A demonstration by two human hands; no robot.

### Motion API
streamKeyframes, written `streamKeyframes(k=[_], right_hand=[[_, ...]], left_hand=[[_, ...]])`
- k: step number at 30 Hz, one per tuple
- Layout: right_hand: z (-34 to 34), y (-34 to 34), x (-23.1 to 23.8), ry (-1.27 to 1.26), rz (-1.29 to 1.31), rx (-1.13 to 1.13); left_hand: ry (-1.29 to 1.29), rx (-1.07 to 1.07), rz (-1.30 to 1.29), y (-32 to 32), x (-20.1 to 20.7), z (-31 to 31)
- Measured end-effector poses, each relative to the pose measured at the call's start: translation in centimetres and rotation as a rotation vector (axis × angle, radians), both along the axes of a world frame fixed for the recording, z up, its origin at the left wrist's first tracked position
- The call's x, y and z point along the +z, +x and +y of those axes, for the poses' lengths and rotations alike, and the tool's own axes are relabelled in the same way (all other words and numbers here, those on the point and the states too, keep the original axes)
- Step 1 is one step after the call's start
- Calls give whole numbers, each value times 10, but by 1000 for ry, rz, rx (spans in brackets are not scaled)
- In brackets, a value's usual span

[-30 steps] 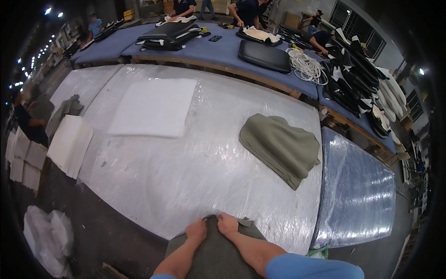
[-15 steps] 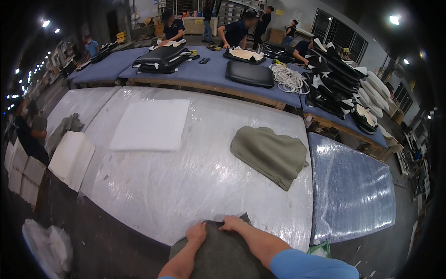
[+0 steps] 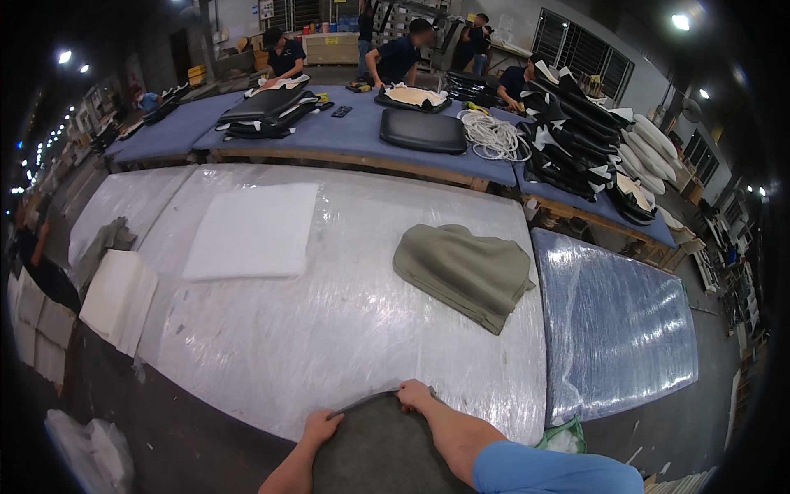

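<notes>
Grey cushion cover (image 3: 383,449) is gripped at its edge by both closed hands (image 3: 366,413).

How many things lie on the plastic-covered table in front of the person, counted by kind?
Olive-green fabric covers: 2, a folded pile and the piece gripped at the near edge by the left hand and right hand
White foam sheets: 1
Total: 3
</notes>
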State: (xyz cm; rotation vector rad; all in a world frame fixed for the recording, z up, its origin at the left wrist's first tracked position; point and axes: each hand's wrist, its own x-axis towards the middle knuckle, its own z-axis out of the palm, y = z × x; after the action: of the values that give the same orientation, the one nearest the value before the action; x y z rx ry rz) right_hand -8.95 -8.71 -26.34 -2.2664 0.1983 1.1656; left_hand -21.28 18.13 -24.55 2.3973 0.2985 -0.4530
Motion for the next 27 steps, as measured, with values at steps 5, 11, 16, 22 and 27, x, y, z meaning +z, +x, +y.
streamKeyframes(k=[5, 11, 16, 22, 27], right_hand=[[-12, -21, -9, -13, -342, 26], [-19, -18, -6, -27, -380, -78], [-23, 1, -6, -23, -377, -101], [-20, 11, -21, -64, -348, -72], [-10, 9, -29, -92, -378, -116]], left_hand=[[-101, 0, 89, -2, 11, 5], [89, -185, 6, 9, 23, 5], [185, -46, 65, 35, 5, -5], [233, 157, 169, 52, -10, -29], [346, 133, 226, 60, -24, -29]])
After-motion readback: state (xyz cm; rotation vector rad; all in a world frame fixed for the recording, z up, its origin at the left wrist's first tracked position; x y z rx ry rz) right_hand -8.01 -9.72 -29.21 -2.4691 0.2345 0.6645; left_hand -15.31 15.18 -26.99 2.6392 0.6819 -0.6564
